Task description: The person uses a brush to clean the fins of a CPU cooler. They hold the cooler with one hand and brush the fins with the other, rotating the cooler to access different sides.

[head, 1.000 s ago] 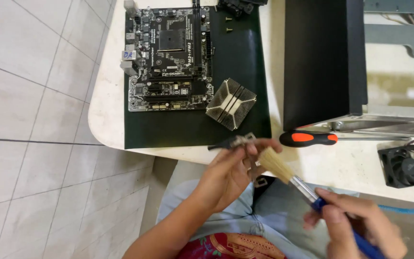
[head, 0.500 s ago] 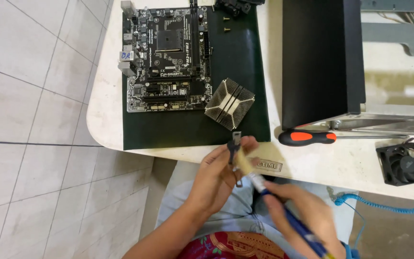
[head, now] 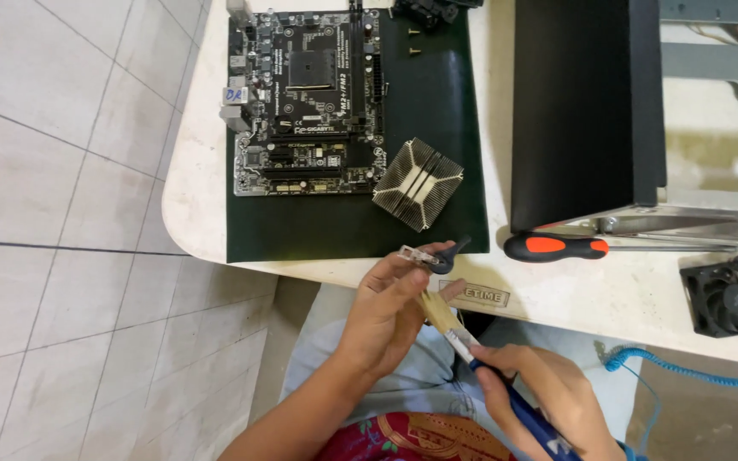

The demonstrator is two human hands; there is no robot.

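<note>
Lying at the far left of the white tabletop, the dark green rectangular mat carries a black printed circuit board studded with slots and ports, and just to its right a square finned metal heatsink, tilted on one corner and resting on the mat near the board's lower right edge. None of these has shifted across the last second.

What has changed sits lower down. The left hand is clenched around a small clear-and-dark clip-like part, pinched between thumb and fingertips just off the table's near edge, above the person's lap. A second ago the narrow paintbrush with pale bristles and a blue handle was drawn out to the right, its bristles only reaching the part from a distance; now the right hand, grasping the blue handle, has moved in close under the left, and the bristles lie right against the left fingers, below the held part. That reads as brushing strokes worked back and forth over the small piece.

Further right, a screwdriver with an orange and black handle rests flat before the black computer case, with a small black square fan near the table's right edge.
</note>
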